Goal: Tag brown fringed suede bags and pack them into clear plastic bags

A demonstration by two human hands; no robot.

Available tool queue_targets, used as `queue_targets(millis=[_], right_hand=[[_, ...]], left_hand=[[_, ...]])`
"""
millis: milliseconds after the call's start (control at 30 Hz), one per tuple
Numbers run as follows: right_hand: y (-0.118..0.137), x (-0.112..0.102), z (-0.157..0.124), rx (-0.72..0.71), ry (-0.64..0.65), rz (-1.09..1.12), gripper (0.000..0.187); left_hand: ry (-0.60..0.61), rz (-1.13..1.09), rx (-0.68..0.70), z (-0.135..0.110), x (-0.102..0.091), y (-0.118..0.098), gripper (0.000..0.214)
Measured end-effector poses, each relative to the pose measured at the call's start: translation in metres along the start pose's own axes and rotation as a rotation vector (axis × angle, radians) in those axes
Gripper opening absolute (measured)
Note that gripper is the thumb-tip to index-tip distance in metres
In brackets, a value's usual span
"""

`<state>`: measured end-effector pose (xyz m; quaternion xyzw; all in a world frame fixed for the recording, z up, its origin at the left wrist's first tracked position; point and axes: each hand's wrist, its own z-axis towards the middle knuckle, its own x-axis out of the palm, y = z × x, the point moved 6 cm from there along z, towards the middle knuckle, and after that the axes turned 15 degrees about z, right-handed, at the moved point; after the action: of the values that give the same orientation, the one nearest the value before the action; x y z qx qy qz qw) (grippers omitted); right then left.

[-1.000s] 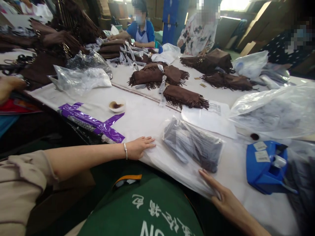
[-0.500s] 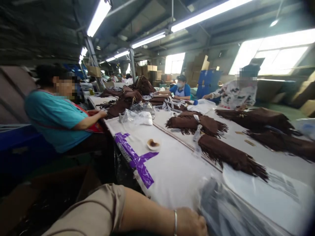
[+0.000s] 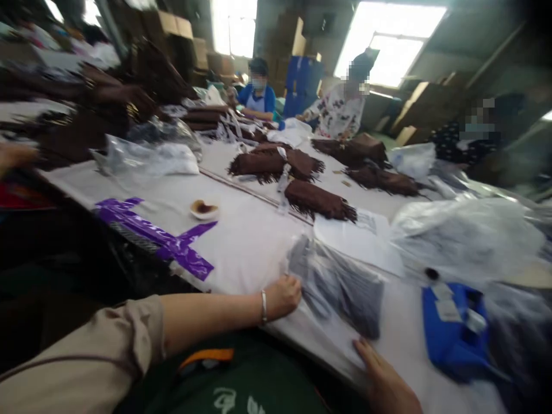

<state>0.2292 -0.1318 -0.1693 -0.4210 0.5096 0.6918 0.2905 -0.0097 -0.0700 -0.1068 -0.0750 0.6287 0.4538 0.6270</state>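
Observation:
A clear plastic bag [image 3: 340, 284] with a dark grey folded item inside lies on the white table [image 3: 245, 236] in front of me. My left hand [image 3: 282, 296], with a bracelet at the wrist, is curled closed at the bag's left edge and grips the plastic. My right hand [image 3: 382, 376] rests flat on the bag's near right corner with its fingers stretched out.
A blue tape dispenser [image 3: 452, 330] sits right of the bag. Purple tape strips [image 3: 155, 236] mark the table's left edge, near a small dish [image 3: 203, 209]. Brown fringed bags [image 3: 319, 200] and plastic bags [image 3: 466, 233] lie farther back. Other people work at the far end.
The camera swung up to the room and came back down. My left hand went from lying flat to curled on the bag's edge, nearer the bag. My right hand stays at the near corner.

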Motion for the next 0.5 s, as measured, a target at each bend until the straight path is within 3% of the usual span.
queue_targets(millis=[133,267,400,500], right_hand=[[0.004,0.006,-0.007,0.009,-0.083,0.022,0.068],[0.011,0.014,-0.031,-0.077,-0.049,0.232,0.081],[0.001,0.000,-0.048,-0.067,0.000,0.405,0.079],[0.001,-0.012,-0.036,-0.149,0.078,0.441,0.074]], left_hand=[[0.067,-0.003,0.054,0.014,0.009,0.000,0.017],[0.107,0.003,0.037,0.011,0.007,0.001,0.020],[0.067,-0.086,0.073,-0.004,0.001,0.014,0.023],[0.057,-0.216,0.125,-0.017,-0.001,0.028,0.033]])
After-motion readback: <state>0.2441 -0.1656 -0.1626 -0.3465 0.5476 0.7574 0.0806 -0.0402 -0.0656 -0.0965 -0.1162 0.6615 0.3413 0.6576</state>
